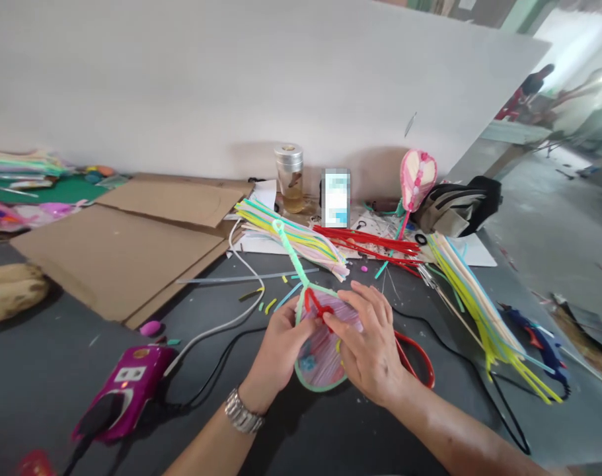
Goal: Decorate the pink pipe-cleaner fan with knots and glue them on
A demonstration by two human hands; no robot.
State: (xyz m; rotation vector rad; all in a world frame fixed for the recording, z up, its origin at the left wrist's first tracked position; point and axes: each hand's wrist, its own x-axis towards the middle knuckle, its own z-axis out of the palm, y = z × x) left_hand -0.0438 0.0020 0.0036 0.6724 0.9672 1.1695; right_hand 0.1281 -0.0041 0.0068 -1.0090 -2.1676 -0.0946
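My right hand (367, 344) and left hand (275, 357) grip a mint-green pipe-cleaner oval frame (320, 389), fingers closed around its red pipe-cleaner twist (313, 305).

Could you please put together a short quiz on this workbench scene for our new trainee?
1. Which hand wears the silver metal-link wristband?
2. True or false: the blue-and-red glue gun lies to the left of both the left hand and the right hand.
3. What colour is the twisted pipe-cleaner stem rising from the round pipe-cleaner loop that the hands hold? A) mint green B) red C) yellow

Key: 1. The left hand. 2. False: it lies to their right. 3. A.
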